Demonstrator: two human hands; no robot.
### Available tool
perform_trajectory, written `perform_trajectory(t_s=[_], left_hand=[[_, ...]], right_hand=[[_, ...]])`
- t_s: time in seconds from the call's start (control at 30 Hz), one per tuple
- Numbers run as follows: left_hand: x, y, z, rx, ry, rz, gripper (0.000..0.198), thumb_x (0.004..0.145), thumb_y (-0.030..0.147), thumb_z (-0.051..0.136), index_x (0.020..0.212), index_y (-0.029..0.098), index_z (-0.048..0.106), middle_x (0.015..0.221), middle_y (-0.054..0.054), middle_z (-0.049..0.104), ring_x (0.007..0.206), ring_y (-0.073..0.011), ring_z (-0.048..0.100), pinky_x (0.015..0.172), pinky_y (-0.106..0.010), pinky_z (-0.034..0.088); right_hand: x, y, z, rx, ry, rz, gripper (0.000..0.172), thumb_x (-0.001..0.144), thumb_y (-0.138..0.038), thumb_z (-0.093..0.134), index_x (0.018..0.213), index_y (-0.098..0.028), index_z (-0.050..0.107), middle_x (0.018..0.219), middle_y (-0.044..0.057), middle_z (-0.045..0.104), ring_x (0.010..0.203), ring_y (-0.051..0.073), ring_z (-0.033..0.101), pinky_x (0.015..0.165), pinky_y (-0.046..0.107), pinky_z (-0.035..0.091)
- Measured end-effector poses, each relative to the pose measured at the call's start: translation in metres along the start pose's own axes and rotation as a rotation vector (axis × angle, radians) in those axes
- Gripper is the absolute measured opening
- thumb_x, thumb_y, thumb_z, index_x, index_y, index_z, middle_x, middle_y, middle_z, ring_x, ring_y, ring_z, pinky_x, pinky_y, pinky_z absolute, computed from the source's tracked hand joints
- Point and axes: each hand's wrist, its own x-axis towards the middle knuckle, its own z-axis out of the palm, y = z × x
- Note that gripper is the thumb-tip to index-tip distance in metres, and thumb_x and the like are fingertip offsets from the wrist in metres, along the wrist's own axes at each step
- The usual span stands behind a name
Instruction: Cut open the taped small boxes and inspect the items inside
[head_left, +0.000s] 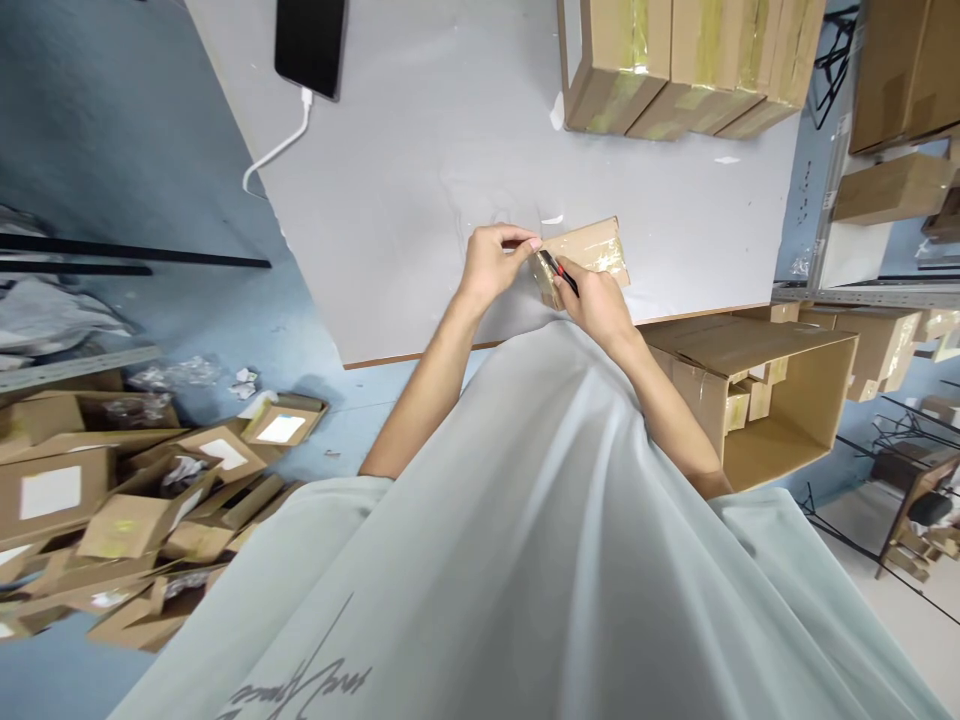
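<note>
A small taped cardboard box (581, 243) lies near the front edge of the grey-white table (390, 200). My right hand (597, 302) is wrapped round a black and red cutter (562, 274), its tip against the tape on the box's left end. At the box's upper left corner, my left hand (493, 262) has thumb and index finger pinched together; whatever is between them is too small to make out.
Several taped boxes (697, 60) stand at the table's back right. A black phone (310, 45) with a white cable lies back left. Opened boxes (127, 500) are piled on the floor at left. A large open carton (787, 400) stands right of the body, beside shelves.
</note>
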Motion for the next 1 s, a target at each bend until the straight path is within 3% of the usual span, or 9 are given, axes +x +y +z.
perform_trajectory(t_s=[0.27, 0.47, 0.7, 0.83, 1.0], left_hand=[[0.003, 0.0, 0.0, -0.033, -0.02, -0.038, 0.015, 0.096, 0.033, 0.083, 0.097, 0.019, 0.088, 0.099, -0.007, 0.087, 0.099, -0.0253, 0.081, 0.097, -0.039, 0.068], [0.0, 0.001, 0.001, -0.007, -0.046, -0.052, 0.015, 0.098, 0.034, 0.08, 0.098, 0.022, 0.09, 0.083, -0.004, 0.082, 0.081, -0.0217, 0.077, 0.086, -0.036, 0.067], [-0.005, 0.007, 0.002, 0.082, -0.003, 0.006, 0.018, 0.099, 0.038, 0.08, 0.097, 0.022, 0.089, 0.09, -0.005, 0.083, 0.089, -0.0241, 0.079, 0.089, -0.036, 0.065], [-0.006, 0.007, 0.0, 0.111, 0.006, 0.017, 0.015, 0.1, 0.033, 0.078, 0.098, 0.023, 0.089, 0.096, -0.006, 0.084, 0.093, -0.0253, 0.078, 0.093, -0.039, 0.064], [-0.004, 0.008, -0.007, 0.135, 0.002, -0.005, 0.013, 0.099, 0.029, 0.076, 0.094, 0.023, 0.087, 0.09, -0.004, 0.081, 0.089, -0.0245, 0.076, 0.096, -0.04, 0.063]], right_hand=[[0.002, 0.0, 0.007, -0.034, 0.021, 0.012, 0.054, 0.122, -0.036, 0.031, 0.163, -0.02, 0.062, 0.122, 0.016, 0.086, 0.11, 0.037, 0.078, 0.098, 0.044, 0.057], [0.01, -0.001, 0.008, -0.068, 0.002, 0.014, 0.055, 0.124, -0.043, 0.029, 0.153, -0.019, 0.069, 0.12, 0.019, 0.084, 0.115, 0.04, 0.078, 0.102, 0.049, 0.057], [0.023, 0.008, 0.02, -0.082, 0.027, -0.037, 0.06, 0.124, -0.054, 0.03, 0.151, -0.019, 0.071, 0.119, 0.021, 0.081, 0.116, 0.041, 0.076, 0.101, 0.052, 0.06], [0.023, 0.0, 0.017, -0.072, -0.026, 0.024, 0.057, 0.124, -0.043, 0.03, 0.144, -0.016, 0.076, 0.124, 0.025, 0.08, 0.119, 0.043, 0.076, 0.103, 0.055, 0.06], [0.012, -0.031, 0.002, -0.122, -0.104, 0.126, 0.047, 0.121, -0.022, 0.036, 0.145, -0.011, 0.075, 0.13, 0.026, 0.081, 0.125, 0.041, 0.078, 0.106, 0.052, 0.061]])
